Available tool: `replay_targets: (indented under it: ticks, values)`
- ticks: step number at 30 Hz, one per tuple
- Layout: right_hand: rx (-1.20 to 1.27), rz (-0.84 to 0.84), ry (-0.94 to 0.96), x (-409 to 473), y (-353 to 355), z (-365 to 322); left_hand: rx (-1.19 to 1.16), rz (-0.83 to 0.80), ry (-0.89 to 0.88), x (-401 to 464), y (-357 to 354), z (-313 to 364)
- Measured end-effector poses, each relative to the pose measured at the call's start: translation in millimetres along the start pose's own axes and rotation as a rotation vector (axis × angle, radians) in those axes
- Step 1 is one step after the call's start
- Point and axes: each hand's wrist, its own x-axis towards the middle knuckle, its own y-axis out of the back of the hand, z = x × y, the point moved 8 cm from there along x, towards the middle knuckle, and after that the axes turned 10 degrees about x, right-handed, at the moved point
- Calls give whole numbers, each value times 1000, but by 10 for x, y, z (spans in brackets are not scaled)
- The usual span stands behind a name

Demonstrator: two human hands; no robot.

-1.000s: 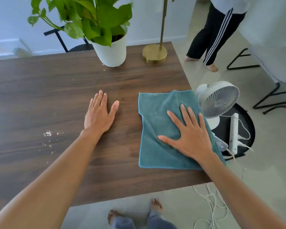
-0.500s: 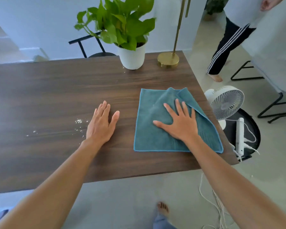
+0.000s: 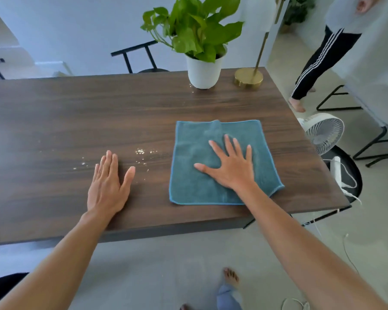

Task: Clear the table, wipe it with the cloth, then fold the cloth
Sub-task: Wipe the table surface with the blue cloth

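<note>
The right hand (image 3: 230,167) lies flat with fingers spread wide and straight, its grip fully open, pressing palm-down on the teal cloth (image 3: 220,163); the left hand (image 3: 108,183) is likewise open, fingers together, resting flat on the bare table (image 3: 76,113). The cloth lies spread near the table's right end, roughly square, its edges nearly parallel to the table's sides, slightly longer running away from the person. It sits under the right hand and well right of the left, with pale crumbs (image 3: 142,153) between.
</note>
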Motion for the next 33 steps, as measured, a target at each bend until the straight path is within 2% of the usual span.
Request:
replay_targets:
  ticks: [4,8,10,12,16,20,24,28,31,33]
  values:
    - [-41,88,-113,-403,-9,366,-28,-7,-7,19,-32,16]
    - [-29,91,4,-530,-306,-312,-54,16,2,49,-52,3]
    - [6,63,80,-278,-421,-737,-52,18,5,58,-56,-1]
    - [17,22,78,125,-366,-886,-53,14,9,68,-50,-3]
    - [-1,8,-82,581,-46,-406,-53,3,12,57,-22,10]
    - [-41,69,-97,123,-98,-184,-53,12,12,54,-34,5]
    - [-34,66,59,-273,-488,-865,-75,12,-4,57,-46,7]
    - [-2,-17,132,336,-475,-1335,-83,19,-11,57,-20,-1]
    - [-20,-27,33,742,-247,-1006,-92,20,-7,46,-8,-2]
    - [-27,3,-39,706,-159,-666,-96,11,-7,43,-6,-2]
